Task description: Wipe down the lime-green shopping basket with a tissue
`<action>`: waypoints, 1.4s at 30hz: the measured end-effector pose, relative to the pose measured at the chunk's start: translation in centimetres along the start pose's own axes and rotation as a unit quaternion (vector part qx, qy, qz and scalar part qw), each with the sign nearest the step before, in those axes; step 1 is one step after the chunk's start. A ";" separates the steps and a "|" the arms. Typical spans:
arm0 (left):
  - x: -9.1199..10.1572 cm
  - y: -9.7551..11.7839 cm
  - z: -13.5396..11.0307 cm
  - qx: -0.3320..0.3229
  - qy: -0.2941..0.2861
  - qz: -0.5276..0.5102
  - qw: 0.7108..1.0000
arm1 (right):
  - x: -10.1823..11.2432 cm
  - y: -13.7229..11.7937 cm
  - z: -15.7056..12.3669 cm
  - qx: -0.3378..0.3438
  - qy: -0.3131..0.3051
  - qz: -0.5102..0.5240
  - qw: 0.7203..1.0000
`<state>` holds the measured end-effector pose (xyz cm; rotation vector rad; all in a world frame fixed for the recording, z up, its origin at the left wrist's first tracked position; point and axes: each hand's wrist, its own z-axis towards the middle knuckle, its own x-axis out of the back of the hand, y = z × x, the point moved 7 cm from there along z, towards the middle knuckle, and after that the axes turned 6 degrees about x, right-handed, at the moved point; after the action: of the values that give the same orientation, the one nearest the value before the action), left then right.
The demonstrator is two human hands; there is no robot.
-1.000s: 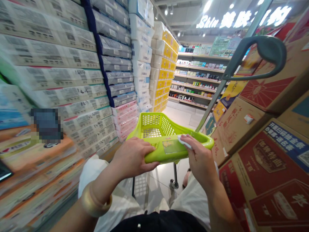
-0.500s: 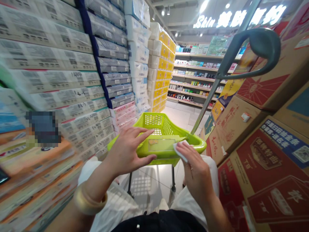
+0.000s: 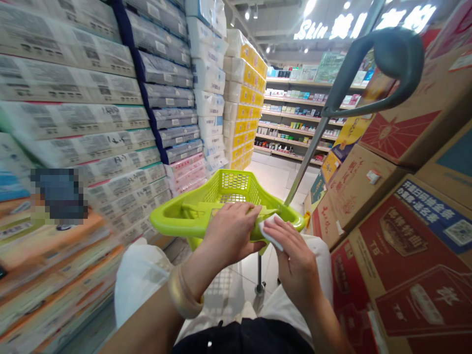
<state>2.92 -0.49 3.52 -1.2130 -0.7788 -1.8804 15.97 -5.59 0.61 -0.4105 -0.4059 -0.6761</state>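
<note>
A bright green plastic shopping basket (image 3: 177, 222) with lattice walls stands right in front of my knees. My left hand (image 3: 233, 230) lies over the middle of its near rim, fingers on top and thumb below, closed round it and covering most of the label panel. Just right of it, my right hand (image 3: 297, 258) holds a folded white wipe (image 3: 270, 227), paper or cloth, against the rim. Its fingers lie flat over the wipe. The basket's grey handle (image 3: 372, 73) rises on a metal pole (image 3: 308, 160) at the right.
Stacked wrapped paper packs (image 3: 84, 86) wall in the left side, with yellow-and-white packs (image 3: 243, 98) further off. Cardboard cartons (image 3: 405, 265) crowd the right. Lit shelves (image 3: 291, 113) of small goods stand at the back. A wheel (image 3: 260, 287) shows below the basket.
My left hand has moved right and come down onto the basket's rim, closing round it beside the wipe. My right hand and the wipe have shifted slightly left; the basket has turned slightly.
</note>
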 end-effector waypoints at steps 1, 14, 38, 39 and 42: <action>0.0 -0.2 -0.1 0.002 -0.004 0.006 1.000 | 0.2 0.4 0.0 -0.012 0.015 -0.008 1.000; 0.4 -1.6 -0.7 -0.003 0.007 0.018 1.000 | -0.5 0.1 -0.1 0.040 0.027 0.016 0.999; 1.5 -3.2 -1.9 -0.020 0.042 0.020 0.999 | 0.2 2.6 -1.3 -0.037 0.086 0.123 0.988; 1.5 -3.2 -1.9 -0.020 0.042 0.019 0.999 | 0.5 3.5 -1.5 -0.078 0.113 0.126 0.982; 1.6 -3.5 -2.0 -0.020 0.035 0.017 0.999 | 0.7 3.9 -1.8 -0.121 0.138 0.124 0.975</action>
<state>-1.38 -0.68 3.96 -1.1708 -0.6822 -1.9080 19.47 -4.13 -1.48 -0.5785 -0.0060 -0.5294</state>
